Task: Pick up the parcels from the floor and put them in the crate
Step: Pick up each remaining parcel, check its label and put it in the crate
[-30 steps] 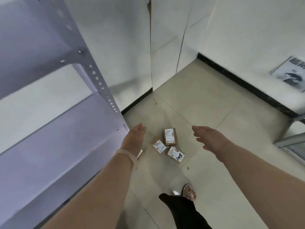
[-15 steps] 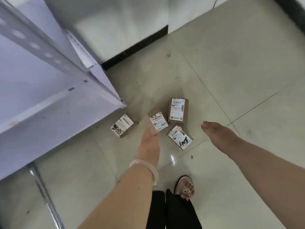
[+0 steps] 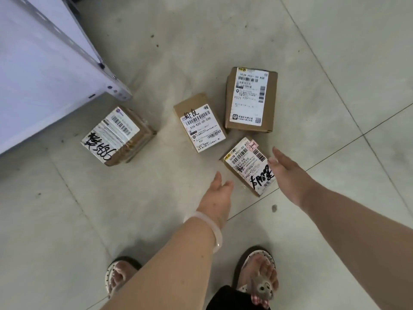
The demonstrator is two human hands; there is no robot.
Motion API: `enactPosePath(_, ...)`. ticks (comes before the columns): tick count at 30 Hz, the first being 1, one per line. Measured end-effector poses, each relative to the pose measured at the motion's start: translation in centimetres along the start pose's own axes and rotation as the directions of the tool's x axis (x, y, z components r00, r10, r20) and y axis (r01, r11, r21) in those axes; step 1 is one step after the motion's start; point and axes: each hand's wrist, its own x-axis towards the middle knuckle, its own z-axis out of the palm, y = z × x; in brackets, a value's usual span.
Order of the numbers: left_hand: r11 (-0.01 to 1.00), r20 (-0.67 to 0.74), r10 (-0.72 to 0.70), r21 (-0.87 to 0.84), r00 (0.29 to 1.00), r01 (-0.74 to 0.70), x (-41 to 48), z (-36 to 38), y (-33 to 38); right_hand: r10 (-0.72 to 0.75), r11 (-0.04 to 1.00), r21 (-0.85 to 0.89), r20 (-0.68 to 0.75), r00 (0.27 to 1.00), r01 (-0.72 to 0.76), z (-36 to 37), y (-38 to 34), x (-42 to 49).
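Brown cardboard fills far more of the view than half a second ago: the head has dropped toward the floor (image 3: 156, 220), and the four parcels, in the same arrangement as before, look much larger. The left hand (image 3: 218, 194), which then reached toward the middle parcel (image 3: 200, 123), now sits just to the lower left of the nearest parcel (image 3: 248, 166). The right hand (image 3: 288, 173), earlier well clear of the group, has come in to that same parcel's right edge.

Both hands flank the nearest parcel and hold nothing. The left fingers (image 3: 218, 179) are straight and pressed together, with the thumb angled out toward the box, apart from it. The right fingers (image 3: 277, 155) are also straight and close together, and the thumb overlaps the corner of the label; whether it touches the box I cannot tell.

All four parcels lie on the tiled floor, labels up. The nearest one is turned on a diagonal, with barcodes and heavy black marker scrawl. The middle parcel carries a white label with handwriting above its barcode. The far parcel (image 3: 250, 99) is the largest, its label running lengthwise. The left parcel (image 3: 118, 136), taped and marked in black, lies just beside the corner of the pale metal shelf (image 3: 44, 74). A pale bracelet (image 3: 215, 231) circles the left wrist, above sandals (image 3: 257, 271).
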Motion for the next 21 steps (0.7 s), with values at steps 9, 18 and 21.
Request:
enactPosePath(9,0.989,-0.02,0.15,0.015,0.989,-0.149,-2.2,-0.4,1.5,0.041,0.975,0.216,0.094,0.995,-0.06,1.8,-0.5,-3.6)
enactPosePath(18,0.895,-0.077,0.447,0.032,0.891,-0.446,-19.1,-3.2,13.4,-0.048,0.856,0.517,0.019,0.999,0.031,-5.2,-15.6,-15.4)
enactPosePath(21,0.831,-0.05,0.555,0.064,0.83,-0.552,-27.6,-3.8,18.0,-0.127,0.841,0.529,-0.009,0.992,0.112,-9.4,-22.0,-22.7)
